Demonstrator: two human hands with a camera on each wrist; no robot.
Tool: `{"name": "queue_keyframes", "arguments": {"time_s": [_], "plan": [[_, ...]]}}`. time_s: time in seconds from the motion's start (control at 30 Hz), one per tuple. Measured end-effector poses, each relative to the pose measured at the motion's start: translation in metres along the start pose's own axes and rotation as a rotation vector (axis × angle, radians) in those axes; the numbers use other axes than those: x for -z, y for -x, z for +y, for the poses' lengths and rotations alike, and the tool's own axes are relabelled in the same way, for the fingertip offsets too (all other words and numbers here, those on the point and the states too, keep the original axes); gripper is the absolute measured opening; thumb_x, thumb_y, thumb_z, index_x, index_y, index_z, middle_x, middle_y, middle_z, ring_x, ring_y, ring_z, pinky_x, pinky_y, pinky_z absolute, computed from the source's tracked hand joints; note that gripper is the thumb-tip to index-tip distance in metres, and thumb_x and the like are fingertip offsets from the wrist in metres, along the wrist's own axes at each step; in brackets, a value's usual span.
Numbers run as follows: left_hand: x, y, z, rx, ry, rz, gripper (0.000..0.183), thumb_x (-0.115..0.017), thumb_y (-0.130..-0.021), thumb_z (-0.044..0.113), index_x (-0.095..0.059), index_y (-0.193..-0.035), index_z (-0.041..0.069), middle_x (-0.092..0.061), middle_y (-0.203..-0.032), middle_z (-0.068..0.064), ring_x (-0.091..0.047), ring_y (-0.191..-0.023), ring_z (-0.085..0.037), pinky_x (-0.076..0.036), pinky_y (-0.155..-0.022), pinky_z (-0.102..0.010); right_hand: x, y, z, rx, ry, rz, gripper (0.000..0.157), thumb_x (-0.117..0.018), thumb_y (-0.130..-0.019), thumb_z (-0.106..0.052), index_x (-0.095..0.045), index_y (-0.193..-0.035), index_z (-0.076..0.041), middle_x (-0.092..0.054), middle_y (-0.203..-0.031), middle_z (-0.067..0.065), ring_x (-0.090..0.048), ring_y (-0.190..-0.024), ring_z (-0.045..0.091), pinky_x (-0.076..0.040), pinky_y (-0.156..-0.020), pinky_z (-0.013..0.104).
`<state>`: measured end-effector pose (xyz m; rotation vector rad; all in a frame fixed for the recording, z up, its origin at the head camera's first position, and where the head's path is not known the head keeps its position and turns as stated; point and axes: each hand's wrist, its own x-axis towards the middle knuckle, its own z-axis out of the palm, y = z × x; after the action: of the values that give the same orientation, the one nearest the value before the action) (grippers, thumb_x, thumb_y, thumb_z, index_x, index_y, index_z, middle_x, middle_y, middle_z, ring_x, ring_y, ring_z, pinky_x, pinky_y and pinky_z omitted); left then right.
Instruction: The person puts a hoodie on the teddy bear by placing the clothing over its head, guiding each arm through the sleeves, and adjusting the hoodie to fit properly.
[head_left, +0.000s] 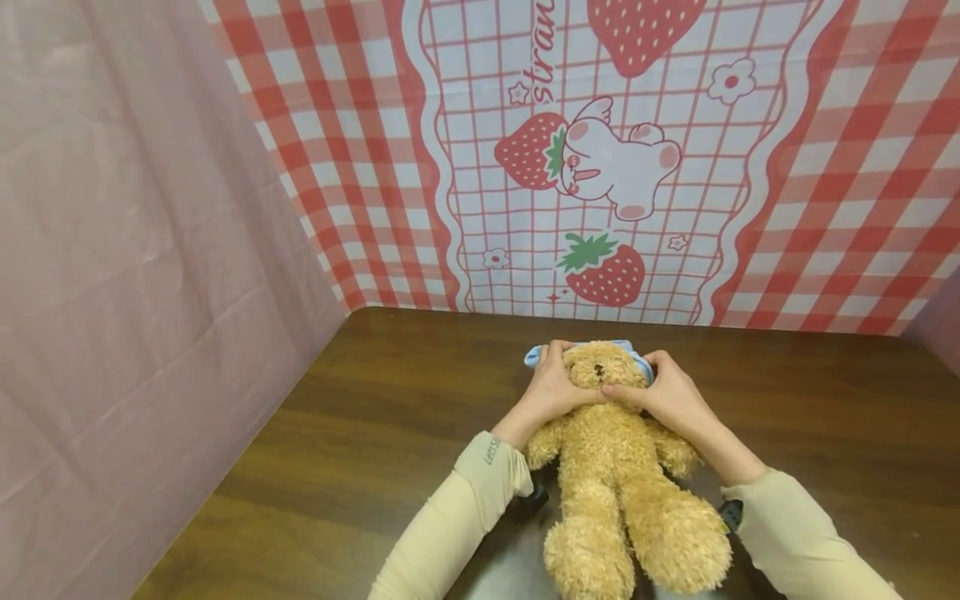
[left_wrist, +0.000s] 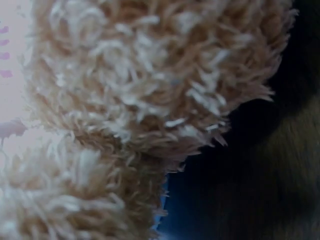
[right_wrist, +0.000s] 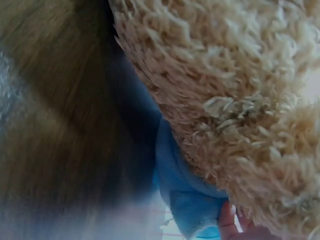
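Observation:
A golden-brown teddy bear (head_left: 611, 442) lies on its back, head toward the far wall. Light-blue cloth (head_left: 534, 357) shows behind and beside its head. My left hand (head_left: 557, 387) grips the head from the left, thumb across the chin. From the other side my right hand (head_left: 671, 396) holds the head, its thumb meeting the left one under the muzzle. In the right wrist view, fingertips (right_wrist: 227, 220) touch the blue cloth (right_wrist: 192, 207) beside the fur. Only curly fur (left_wrist: 150, 75) and a sliver of blue show in the left wrist view; the left fingers are mostly hidden.
A dark brown wooden table (head_left: 360, 417) lies under the bear. Behind it hangs a red-and-white checked cloth (head_left: 360, 150) with strawberry prints. A pale pink curtain (head_left: 150, 208) hangs along the left side.

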<state>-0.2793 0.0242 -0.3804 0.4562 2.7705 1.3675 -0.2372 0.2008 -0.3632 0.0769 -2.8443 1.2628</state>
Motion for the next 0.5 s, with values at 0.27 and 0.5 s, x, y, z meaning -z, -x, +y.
{"name": "queue_keyframes", "arguments": {"time_s": [0.27,0.5], "plan": [[0.000,0.002,0.002,0.008,-0.052,0.016,0.083,-0.079,-0.066,0.042,-0.032,-0.127,0.012,-0.035,-0.124,-0.009,-0.042,-0.109,-0.022,-0.043,-0.088,-0.035,-0.005,0.000,-0.001,0.077,-0.017,0.077,0.065,-0.068,-0.074,-0.049,-0.040,-0.107,-0.001,-0.046,-0.101,0.017,-0.048,-0.087,0.027,-0.040,-0.068,0.033],[-0.001,0.004,0.004,0.024,-0.015,-0.002,0.085,-0.079,-0.066,0.041,-0.029,-0.128,0.011,-0.032,-0.127,-0.012,-0.040,-0.113,-0.023,-0.042,-0.092,-0.035,-0.014,0.002,0.001,0.225,-0.099,0.170,0.047,-0.072,-0.077,-0.033,-0.043,-0.098,-0.003,-0.040,-0.097,0.014,-0.036,-0.091,0.024,-0.032,-0.072,0.037]]}}
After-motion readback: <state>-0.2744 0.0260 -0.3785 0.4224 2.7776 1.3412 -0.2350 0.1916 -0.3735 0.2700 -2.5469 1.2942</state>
